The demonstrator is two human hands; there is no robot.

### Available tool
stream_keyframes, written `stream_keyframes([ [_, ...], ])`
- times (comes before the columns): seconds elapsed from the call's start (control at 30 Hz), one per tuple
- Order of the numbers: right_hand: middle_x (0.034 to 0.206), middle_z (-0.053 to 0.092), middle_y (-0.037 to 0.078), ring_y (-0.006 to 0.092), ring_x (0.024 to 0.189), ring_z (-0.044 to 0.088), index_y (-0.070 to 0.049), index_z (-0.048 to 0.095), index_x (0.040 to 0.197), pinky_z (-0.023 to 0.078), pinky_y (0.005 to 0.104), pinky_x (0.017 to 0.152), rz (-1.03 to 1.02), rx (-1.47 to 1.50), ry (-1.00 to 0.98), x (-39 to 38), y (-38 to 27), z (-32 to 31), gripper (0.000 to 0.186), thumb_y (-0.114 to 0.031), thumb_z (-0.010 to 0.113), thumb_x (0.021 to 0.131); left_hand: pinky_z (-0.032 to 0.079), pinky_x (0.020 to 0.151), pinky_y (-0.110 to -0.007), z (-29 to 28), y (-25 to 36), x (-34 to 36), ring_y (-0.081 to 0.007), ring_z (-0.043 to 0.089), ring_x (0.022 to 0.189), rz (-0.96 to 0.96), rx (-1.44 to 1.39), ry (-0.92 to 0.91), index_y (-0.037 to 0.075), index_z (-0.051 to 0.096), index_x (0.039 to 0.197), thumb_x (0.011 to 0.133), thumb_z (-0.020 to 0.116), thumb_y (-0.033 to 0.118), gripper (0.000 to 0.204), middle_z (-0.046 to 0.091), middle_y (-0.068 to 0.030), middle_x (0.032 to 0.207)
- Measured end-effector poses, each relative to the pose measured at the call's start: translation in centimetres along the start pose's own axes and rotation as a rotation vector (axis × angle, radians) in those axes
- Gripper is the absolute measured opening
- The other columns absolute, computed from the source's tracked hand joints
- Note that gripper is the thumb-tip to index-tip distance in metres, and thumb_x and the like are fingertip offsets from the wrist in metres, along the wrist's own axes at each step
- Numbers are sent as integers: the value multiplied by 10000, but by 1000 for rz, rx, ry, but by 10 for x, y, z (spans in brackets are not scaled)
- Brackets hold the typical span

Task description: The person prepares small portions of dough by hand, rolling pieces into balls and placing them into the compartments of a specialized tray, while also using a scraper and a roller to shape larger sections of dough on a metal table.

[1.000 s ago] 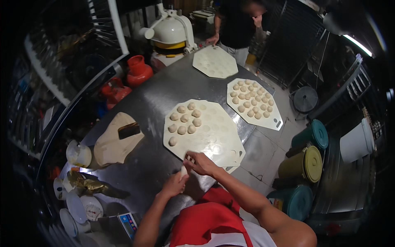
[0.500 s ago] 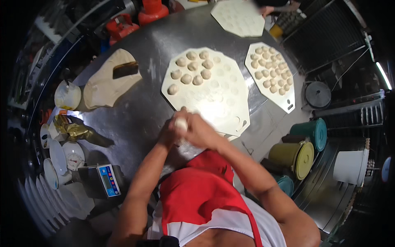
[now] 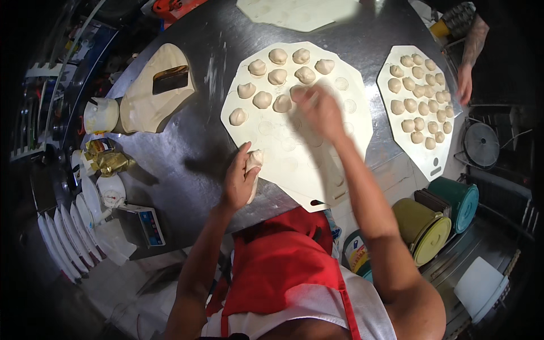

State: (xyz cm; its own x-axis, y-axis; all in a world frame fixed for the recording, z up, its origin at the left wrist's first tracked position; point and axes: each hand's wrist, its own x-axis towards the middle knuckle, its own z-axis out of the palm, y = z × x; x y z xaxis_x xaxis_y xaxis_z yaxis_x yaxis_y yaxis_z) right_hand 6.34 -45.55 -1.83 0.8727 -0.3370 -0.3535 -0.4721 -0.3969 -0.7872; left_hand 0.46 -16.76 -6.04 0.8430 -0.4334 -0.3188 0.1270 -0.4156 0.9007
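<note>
- At the far left, the gold packet (image 3: 110,158) and the white tub (image 3: 101,116) stand near the tabletop (image 3: 175,175) edge; a careless elbow might tip either one.
- Next comes a broad dough slab (image 3: 144,93) with a dark scraper (image 3: 170,80) lying on it. Left uncovered, its surface could dry into a skin.
- The left hand (image 3: 237,180), just beside the front board, grips an upright dough piece (image 3: 255,160), thumb and fingers wrapped round it. Too hard a squeeze could stretch or tear it.
- On the front board (image 3: 272,156), dough balls (image 3: 262,100) sit grouped toward the far left, several fairly near one another. If they swell or get nudged, neighbours could stick together.
- The right hand (image 3: 323,110) is over this board, blurred, its fingertips at one dough ball (image 3: 294,89); whether they pinch it or only rest against it cannot be made out. A sticky fingertip could drag that ball out of place or flatten it.
- Farther right, the crowded board (image 3: 416,156) appears to reach past the tabletop edge, beside another person's hand (image 3: 464,85). A bump there could shift it and roll its pieces off.
</note>
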Motion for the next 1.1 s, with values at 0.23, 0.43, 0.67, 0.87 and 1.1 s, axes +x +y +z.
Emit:
stream_keyframes([
  [0.23, 905, 731, 224, 405, 860, 736, 8, 669, 1091, 576, 435, 817, -146, 469, -176, -114, -14, 76, 240, -222, 621, 1043, 549, 891, -388, -17, -23, -5, -243, 707, 975, 125, 111, -204, -1, 640, 1291, 1090, 560, 167, 274, 714, -166, 1060],
  [0.43, 774, 696, 268, 387, 746, 725, 13, 667, 1017, 552, 485, 732, -181, -185, -125, -156, -26, 76, 539, -525, 688, 980, 523, 779, -609, -7, 25, -20, -515, 690, 908, 334, 270, -199, -50, 629, 1040, 1015, 558, 219, 280, 693, -334, 942],
  [0.67, 706, 631, 223, 312, 653, 595, -6, 665, 1007, 532, 430, 719, -505, 314, -28, -166, -38, 90, 298, -304, 672, 1013, 568, 823, -503, -4, -21, 31, -365, 700, 952, 397, 312, -286, -42, 586, 1185, 929, 697, 218, 381, 703, -218, 1009],
  [0.87, 1136, 545, 221, 344, 895, 696, 18, 661, 1220, 566, 453, 811, -285, -61, 199, -78, 40, 19, 299, -59, 668, 931, 543, 867, -390, 12, 4, 33, -221, 676, 941, -152, 117, -271, -19, 466, 1336, 1003, 454, 113, 358, 599, -189, 1108],
  [1.1, 1109, 657, 225, 371, 987, 712, 47, 659, 1174, 560, 432, 895, -200, -299, 280, -28, 52, 16, 397, -201, 820, 909, 505, 1007, -382, -5, 11, 14, -229, 659, 1108, -7, -161, -295, -19, 429, 1448, 1009, 531, -7, 451, 604, -187, 1292],
])
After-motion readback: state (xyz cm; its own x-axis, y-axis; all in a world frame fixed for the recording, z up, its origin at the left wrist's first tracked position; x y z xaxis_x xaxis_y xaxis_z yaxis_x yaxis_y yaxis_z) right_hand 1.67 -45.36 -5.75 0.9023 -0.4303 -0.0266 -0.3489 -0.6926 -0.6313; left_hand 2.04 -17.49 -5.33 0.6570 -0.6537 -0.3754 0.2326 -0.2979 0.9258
